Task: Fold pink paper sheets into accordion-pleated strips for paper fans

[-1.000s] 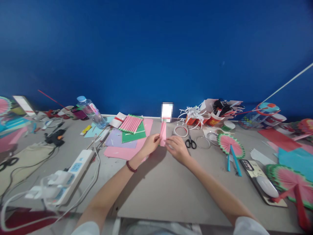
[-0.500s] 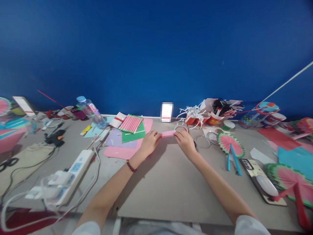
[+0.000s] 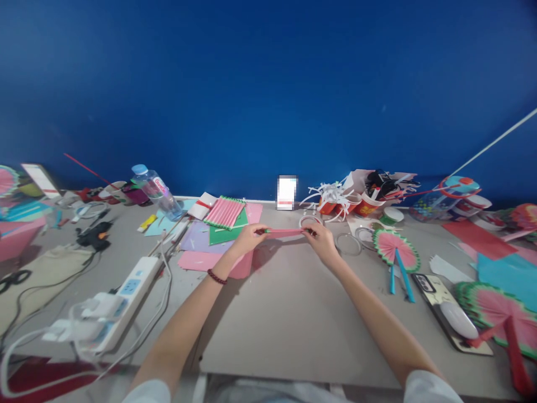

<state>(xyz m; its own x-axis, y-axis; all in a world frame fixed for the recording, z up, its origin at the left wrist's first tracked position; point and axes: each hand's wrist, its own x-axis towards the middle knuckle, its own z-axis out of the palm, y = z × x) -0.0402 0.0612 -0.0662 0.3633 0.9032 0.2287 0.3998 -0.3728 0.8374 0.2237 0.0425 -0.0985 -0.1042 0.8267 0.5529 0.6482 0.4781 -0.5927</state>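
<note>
A narrow strip of folded pink paper (image 3: 285,232) with green at its ends stretches between my two hands, above the table. My left hand (image 3: 250,238) pinches its left end; a dark red bead bracelet is on that wrist. At the other end my right hand (image 3: 321,242) pinches it with thumb and fingers. Left of my left hand lies a pleated pink paper (image 3: 225,212) with green edges, on a green sheet (image 3: 222,234). Pink sheets (image 3: 201,262) and a purple sheet (image 3: 197,238) lie under and beside it.
A phone (image 3: 287,192) leans on the blue wall. Cups (image 3: 369,204) with paper strips and tools stand right of it. Finished pleated fans (image 3: 396,249), a phone with a mouse (image 3: 457,319), a power strip (image 3: 130,296), a bottle (image 3: 157,190) and a glue gun (image 3: 95,235) lie around.
The pink strip has turned between my hands and now shows a narrower, darker side with green ends. My left hand has shifted slightly left, and my fingers have changed their hold.
</note>
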